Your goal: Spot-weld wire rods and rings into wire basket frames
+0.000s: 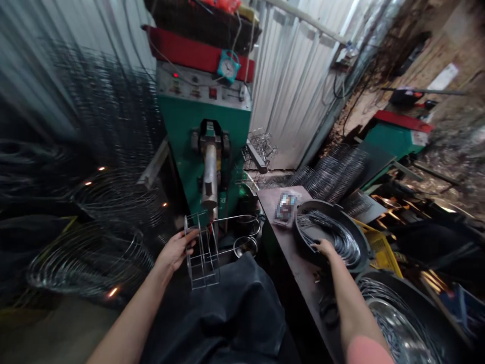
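My left hand (177,249) grips the side of a wire rack (203,268), a small frame of thin metal rods with a ring at its far side. The rack stands over my lap, right under the thick metal electrode arm (209,177) of a green welding machine (178,146). To the right, my right hand (324,247) reaches into a round black tray (303,253) of bent wire pieces (346,242). Its fingers are pinched at the near ends of the wires; how many they hold is too small to tell. Dark cloth (223,308) covers my lap.
A narrow metal table (291,268) carries the tray and a phone-like item (285,208). A second black tray (420,323) of wire rings sits nearer. Wire hoops (91,258) pile up at left, with sparks among them. A yellow crate (384,253) stands behind the trays.
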### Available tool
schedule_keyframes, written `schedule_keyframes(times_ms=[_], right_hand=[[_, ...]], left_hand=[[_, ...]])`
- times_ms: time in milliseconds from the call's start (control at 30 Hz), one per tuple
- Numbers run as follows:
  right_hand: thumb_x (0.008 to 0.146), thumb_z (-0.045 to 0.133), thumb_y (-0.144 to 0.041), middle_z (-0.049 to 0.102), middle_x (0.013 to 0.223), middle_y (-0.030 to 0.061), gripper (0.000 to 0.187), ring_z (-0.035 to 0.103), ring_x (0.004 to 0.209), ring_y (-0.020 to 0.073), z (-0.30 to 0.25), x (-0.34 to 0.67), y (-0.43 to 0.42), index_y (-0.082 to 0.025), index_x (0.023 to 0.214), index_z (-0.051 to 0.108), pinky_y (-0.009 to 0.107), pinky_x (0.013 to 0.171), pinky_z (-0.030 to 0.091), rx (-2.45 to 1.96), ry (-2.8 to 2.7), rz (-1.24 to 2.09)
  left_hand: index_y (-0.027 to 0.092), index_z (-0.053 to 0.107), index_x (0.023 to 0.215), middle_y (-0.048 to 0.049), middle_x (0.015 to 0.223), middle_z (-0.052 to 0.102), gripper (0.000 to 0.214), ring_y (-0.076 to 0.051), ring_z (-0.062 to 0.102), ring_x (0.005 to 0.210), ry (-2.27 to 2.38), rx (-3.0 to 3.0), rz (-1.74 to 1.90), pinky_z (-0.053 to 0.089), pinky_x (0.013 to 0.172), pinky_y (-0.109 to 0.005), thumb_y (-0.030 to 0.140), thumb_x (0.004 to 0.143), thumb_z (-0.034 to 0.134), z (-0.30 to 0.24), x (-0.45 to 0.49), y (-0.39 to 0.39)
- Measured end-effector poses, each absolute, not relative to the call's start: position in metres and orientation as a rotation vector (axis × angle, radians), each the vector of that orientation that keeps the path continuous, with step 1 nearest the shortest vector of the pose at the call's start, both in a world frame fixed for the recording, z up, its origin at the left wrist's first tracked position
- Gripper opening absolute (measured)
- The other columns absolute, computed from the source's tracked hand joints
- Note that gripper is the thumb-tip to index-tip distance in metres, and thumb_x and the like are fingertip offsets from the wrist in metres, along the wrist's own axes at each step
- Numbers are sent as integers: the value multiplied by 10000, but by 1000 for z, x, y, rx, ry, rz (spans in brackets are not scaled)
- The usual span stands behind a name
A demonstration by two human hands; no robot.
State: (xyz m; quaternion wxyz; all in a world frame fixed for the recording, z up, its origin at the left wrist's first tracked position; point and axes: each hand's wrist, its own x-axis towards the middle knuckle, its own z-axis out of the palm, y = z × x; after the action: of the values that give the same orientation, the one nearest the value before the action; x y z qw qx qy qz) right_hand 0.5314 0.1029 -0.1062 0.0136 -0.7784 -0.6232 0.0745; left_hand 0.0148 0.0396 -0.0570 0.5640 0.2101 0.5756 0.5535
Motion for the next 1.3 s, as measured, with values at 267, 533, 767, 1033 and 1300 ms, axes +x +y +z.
schedule_keyframes(times_ms=[267, 533, 767, 1033, 1300], right_hand=[[748, 562, -166, 683, 925, 109, 221, 618, 903, 212, -112, 532, 112, -159, 920, 700, 250, 733, 419, -2533, -2111, 344], [848, 415, -186, 670, 935, 132, 274, 618, 852, 201, -109, 532, 104, -127, 1018, 622, 248, 701, 409, -2483, -2140, 255], [855, 369, -148, 675, 1010, 70, 369, 610, 885, 170, -70, 554, 105, -212, 1159, 569, 247, 769, 421, -2182, -2085, 142], [788, 482, -202, 700, 902, 45, 291, 614, 756, 159, -21, 559, 135, -196, 1010, 669, 236, 700, 438, -2116, -1990, 230], [823, 488, -427, 697, 866, 47, 293, 603, 795, 163, -59, 589, 88, -215, 891, 678, 222, 669, 415, -2306, -1748, 145]], left_hand=[[173, 613, 788, 0, 724, 616, 298, -105, 541, 531, 1444, 401, 1387, 415, 384, -190, 183, 499, 684, -63, 20, 22], [154, 574, 723, 30, 591, 557, 266, -39, 364, 368, 1449, 427, 1425, 215, 287, -139, 226, 501, 701, -62, 30, 29], [162, 552, 735, 42, 572, 539, 270, -9, 271, 344, 1435, 390, 1449, 196, 305, -138, 225, 515, 697, -65, 31, 33], [160, 544, 718, 45, 591, 518, 317, -21, 307, 386, 1370, 418, 1523, 203, 311, -134, 232, 469, 726, -62, 37, 30], [152, 553, 706, 45, 593, 512, 305, -15, 301, 385, 1367, 393, 1520, 204, 304, -128, 237, 471, 727, -58, 32, 21]])
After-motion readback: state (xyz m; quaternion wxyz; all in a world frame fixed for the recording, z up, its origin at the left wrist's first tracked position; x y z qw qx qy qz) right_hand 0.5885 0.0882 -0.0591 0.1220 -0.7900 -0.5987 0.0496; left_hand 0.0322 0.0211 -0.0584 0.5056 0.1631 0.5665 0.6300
